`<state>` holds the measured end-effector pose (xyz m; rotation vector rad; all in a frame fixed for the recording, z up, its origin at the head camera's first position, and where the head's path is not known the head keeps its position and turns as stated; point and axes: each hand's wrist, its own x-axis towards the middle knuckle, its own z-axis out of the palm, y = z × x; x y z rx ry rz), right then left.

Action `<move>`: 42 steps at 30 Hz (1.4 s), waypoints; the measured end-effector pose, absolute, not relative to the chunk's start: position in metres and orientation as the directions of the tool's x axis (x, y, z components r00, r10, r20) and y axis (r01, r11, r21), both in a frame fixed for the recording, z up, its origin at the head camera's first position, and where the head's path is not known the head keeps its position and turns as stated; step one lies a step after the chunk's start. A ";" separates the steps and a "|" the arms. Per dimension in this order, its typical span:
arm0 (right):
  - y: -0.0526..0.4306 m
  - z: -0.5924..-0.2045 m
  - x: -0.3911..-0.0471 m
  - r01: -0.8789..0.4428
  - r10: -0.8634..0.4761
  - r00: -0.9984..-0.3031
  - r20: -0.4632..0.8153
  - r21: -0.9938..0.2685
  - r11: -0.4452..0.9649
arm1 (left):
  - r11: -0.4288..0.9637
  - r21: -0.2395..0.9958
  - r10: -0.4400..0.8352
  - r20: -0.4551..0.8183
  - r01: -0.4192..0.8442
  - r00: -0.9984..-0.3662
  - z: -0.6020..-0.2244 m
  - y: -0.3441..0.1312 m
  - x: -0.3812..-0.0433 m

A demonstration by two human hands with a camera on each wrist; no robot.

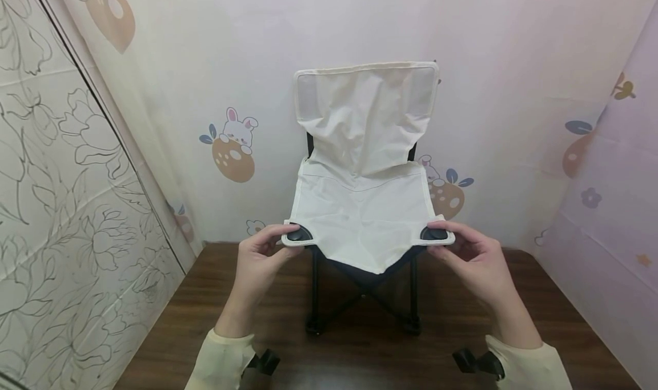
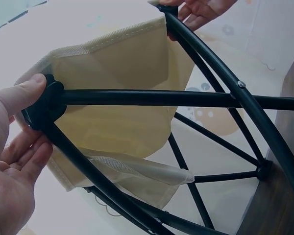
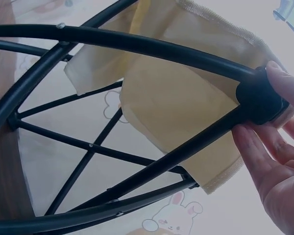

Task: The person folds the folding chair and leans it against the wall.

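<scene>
A small folding chair (image 1: 360, 207) with white cloth and a black tube frame stands unfolded on the wooden surface. At the seat's front left corner, my left hand (image 1: 261, 258) grips the black corner joint (image 2: 44, 105), thumb and fingers on either side of it. My right hand (image 1: 475, 258) holds the matching front right corner joint (image 3: 260, 97) the same way. White fabric spans between both corners, and its front edge dips to a point in the middle. Below the seat, the crossed black legs (image 1: 364, 296) are spread apart. The backrest (image 1: 366, 93) rises behind, its cloth wrinkled.
Dark brown wood (image 1: 339, 361) lies under the chair's feet. Behind the chair hangs a pale backdrop (image 1: 180, 93) printed with rabbits and fruit. A flower-patterned panel (image 1: 67, 236) borders the left side. Black straps (image 1: 267, 361) hang at both cream sleeves.
</scene>
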<state>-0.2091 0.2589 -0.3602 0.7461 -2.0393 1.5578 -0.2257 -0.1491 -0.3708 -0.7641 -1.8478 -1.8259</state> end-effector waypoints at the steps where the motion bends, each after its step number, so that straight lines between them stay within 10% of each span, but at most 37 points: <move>1: 0.259 -0.360 -0.209 -0.670 -0.146 -0.742 0.655 -0.711 0.215 | -0.019 0.759 0.085 0.650 0.651 -0.755 -0.371 -0.149 -0.226; 42: 0.256 -0.352 -0.207 -0.662 -0.155 -0.749 0.644 -0.718 0.215 | -0.018 0.761 0.088 0.647 0.648 -0.758 -0.365 -0.146 -0.224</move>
